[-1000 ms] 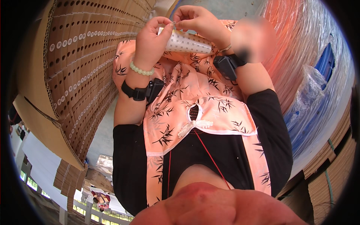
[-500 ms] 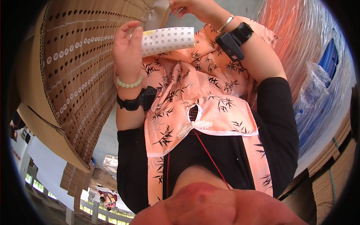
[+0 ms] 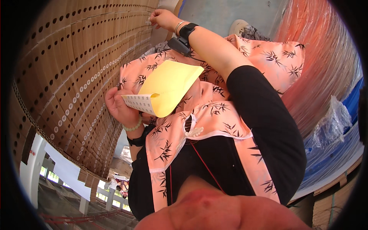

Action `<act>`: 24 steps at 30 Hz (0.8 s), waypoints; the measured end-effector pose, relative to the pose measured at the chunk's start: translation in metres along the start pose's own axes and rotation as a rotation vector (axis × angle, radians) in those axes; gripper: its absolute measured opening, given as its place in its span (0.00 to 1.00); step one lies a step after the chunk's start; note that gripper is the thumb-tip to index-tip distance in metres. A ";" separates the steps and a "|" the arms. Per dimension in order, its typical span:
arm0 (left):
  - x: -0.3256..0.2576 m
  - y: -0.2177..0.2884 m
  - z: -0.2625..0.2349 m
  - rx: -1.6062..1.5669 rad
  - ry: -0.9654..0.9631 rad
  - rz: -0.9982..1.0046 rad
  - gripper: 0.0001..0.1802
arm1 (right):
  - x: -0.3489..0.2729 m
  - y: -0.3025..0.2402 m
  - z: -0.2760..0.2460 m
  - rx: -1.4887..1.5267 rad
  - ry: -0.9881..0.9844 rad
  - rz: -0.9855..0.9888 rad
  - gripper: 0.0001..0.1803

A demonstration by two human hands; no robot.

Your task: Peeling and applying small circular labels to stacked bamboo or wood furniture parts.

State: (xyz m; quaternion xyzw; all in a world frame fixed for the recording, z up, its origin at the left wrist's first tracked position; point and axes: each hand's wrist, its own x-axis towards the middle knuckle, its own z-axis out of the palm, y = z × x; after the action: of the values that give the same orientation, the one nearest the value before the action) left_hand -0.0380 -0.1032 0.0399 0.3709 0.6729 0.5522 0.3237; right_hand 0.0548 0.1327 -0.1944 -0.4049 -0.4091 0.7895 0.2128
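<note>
Clear crumpled plastic film (image 3: 332,124) wraps orange and blue material along the right side, with brown cardboard (image 3: 339,203) near the lower right rim. At lower left stands a pale post (image 3: 35,165); grey floor (image 3: 214,17) shows at the top, beyond a pale shoe (image 3: 238,27).

left hand (image 3: 122,106): gripping curled yellow sheet (image 3: 172,82) | right hand (image 3: 164,20): near perforated brown cardboard (image 3: 90,65)

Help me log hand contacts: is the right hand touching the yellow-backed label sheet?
Apart. The head view shows the right hand well beyond the yellow-backed label sheet, with part of the pink apron visible between them.
</note>
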 end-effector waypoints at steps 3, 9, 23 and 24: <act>-0.003 0.007 0.012 -0.059 -0.002 -0.027 0.15 | -0.005 0.015 -0.006 -0.107 0.000 0.026 0.07; 0.001 0.018 0.015 -0.053 0.012 -0.091 0.14 | -0.005 0.017 -0.005 -0.154 0.022 -0.016 0.08; 0.022 0.027 0.032 -0.080 -0.045 -0.105 0.13 | 0.004 0.023 -0.007 -0.312 0.045 -0.070 0.12; 0.020 0.028 0.032 -0.088 -0.044 -0.104 0.13 | 0.002 0.023 -0.007 -0.288 0.035 -0.053 0.12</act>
State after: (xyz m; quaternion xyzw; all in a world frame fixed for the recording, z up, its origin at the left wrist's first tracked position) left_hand -0.0177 -0.0665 0.0612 0.3330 0.6589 0.5554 0.3828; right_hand 0.0594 0.1243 -0.2169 -0.4341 -0.5251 0.7094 0.1804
